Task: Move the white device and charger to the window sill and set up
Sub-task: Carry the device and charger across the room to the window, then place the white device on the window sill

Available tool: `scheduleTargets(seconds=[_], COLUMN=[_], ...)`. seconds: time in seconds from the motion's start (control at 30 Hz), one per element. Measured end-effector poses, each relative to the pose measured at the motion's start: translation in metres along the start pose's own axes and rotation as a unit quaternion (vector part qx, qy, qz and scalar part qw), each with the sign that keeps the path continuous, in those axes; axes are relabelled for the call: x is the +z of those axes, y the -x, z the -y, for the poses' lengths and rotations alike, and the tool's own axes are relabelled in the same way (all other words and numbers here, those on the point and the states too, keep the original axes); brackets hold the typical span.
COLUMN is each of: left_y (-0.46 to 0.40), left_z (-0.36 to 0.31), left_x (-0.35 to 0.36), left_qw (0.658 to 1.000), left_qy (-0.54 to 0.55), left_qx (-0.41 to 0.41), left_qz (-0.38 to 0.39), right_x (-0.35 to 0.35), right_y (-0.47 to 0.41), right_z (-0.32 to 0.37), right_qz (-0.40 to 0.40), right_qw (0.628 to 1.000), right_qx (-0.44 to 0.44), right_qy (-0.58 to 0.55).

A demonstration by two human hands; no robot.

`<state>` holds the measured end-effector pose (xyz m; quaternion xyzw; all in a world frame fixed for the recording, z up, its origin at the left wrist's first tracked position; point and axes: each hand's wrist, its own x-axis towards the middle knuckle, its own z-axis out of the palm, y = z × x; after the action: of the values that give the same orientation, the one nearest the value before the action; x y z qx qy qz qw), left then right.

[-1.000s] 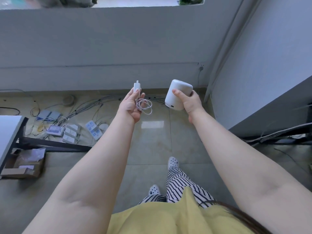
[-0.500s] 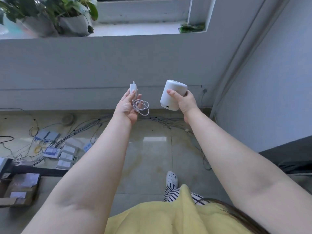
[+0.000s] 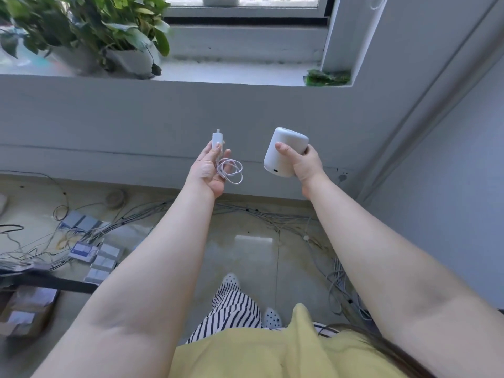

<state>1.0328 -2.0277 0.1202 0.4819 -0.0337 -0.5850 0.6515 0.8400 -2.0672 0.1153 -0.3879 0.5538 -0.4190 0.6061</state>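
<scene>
My right hand (image 3: 304,166) grips the white device (image 3: 283,148), a rounded cylinder tilted with its top away from me. My left hand (image 3: 208,173) holds the white charger (image 3: 217,139) upright between thumb and fingers, and its thin white cable (image 3: 231,171) hangs in a small coil beside the palm. Both hands are raised in front of the grey wall below the window sill (image 3: 231,73), which runs across the top of the view.
A potted green plant (image 3: 90,28) stands on the sill at the left, and a small green leafy thing (image 3: 327,77) lies at its right end. Cables and power strips (image 3: 90,255) litter the floor at left and along the wall. A cardboard box (image 3: 24,315) sits lower left.
The view has tilted up and closer to the wall, so the sill, plant and window frame now show fully. Both hands keep their hold and sit slightly nearer the sill.
</scene>
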Motion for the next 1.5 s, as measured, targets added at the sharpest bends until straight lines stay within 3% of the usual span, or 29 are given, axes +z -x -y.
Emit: scheduleTargets(seconds=[0.5,1.03,1.5], left_y=[-0.096,-0.253,-0.322], left_z=[-0.027,-0.141,-0.178], left_x=[0.061,0.101,0.116], left_qw=[0.999,0.998,0.998], left_qy=[-0.006,0.013,0.002], left_qx=[-0.012,-0.034,-0.038], left_qz=[0.033,0.052,0.053], right_x=[0.019,0.123,0.153], right_y=[-0.090,-0.230,-0.304], right_z=[0.036,0.098,0.108], right_qz=[-0.027,-0.095,-0.148], right_qw=[1.000,0.994,0.984], right_qx=[-0.016,-0.045,-0.092], right_qy=[-0.003,0.000,0.045])
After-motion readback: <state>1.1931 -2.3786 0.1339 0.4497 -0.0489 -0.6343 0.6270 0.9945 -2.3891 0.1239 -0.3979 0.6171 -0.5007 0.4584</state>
